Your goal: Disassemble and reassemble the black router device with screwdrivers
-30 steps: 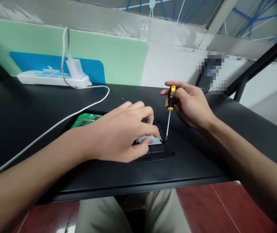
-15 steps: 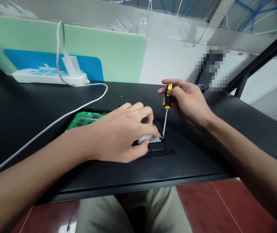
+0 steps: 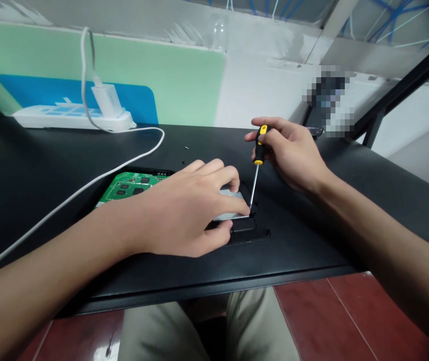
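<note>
My right hand [image 3: 293, 153] grips the black and yellow handle of a screwdriver [image 3: 260, 153], its thumb against the handle and the index finger stretched past it. The thin metal shaft slants down to the right corner of a flat silver rectangular part [image 3: 229, 216]. Over that part lies my left hand [image 3: 182, 215], fingers bent, one fingertip at the corner beside the screwdriver tip and the thumb at the near edge. Much of the part is hidden beneath it. A green circuit board [image 3: 133, 184] in a black casing [image 3: 263, 234] shows left of the hand.
Two tiny loose pieces, one light [image 3: 186, 148] and one dark [image 3: 183, 162], lie behind the casing. A white cable [image 3: 105, 175] crosses the black table [image 3: 199, 276] from a charger [image 3: 107, 100] in a power strip [image 3: 41, 118]. A phone [image 3: 315, 120] leans at the back right.
My left index fingertip has slid slightly right, closer to the screwdriver tip. The screwdriver stays upright at the same corner, its tip shifted a little. The view has moved slightly.
</note>
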Demonstrator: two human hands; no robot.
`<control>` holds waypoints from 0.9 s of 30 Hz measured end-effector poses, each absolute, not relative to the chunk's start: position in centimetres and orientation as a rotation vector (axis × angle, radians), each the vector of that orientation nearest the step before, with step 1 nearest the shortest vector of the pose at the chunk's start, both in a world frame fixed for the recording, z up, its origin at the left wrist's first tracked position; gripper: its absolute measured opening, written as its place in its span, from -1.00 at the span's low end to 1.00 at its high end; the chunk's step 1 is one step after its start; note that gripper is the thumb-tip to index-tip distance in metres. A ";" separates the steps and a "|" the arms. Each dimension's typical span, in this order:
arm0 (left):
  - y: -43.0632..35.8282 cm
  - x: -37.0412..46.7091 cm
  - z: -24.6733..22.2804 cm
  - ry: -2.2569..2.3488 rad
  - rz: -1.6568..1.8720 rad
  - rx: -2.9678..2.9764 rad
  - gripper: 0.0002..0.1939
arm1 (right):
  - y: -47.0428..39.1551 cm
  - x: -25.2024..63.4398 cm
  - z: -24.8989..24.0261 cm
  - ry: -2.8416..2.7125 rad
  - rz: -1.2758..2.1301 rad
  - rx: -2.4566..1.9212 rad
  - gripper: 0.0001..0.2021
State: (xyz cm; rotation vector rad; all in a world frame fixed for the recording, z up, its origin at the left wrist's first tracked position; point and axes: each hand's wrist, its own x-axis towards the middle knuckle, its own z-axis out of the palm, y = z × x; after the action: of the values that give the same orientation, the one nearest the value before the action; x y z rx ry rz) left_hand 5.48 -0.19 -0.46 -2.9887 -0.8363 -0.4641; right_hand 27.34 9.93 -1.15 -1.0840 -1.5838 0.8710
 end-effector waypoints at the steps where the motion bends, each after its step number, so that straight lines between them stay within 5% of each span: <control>1: -0.2 5.5 -0.4 -0.835 -0.463 -2.990 -0.71 | 9.9 27.3 -1.1 -1.583 0.867 -1.088 -0.82; 27: -0.4 6.0 -0.1 -0.883 -0.372 -3.000 -0.69 | 9.2 27.6 -0.5 -1.656 0.733 -1.010 -0.73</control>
State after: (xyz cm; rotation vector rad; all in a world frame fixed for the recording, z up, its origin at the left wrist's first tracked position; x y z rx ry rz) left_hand 5.96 -0.43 -0.13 -3.0004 -0.8826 -0.3724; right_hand 27.64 9.23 -0.51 -1.0096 -1.6565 0.7333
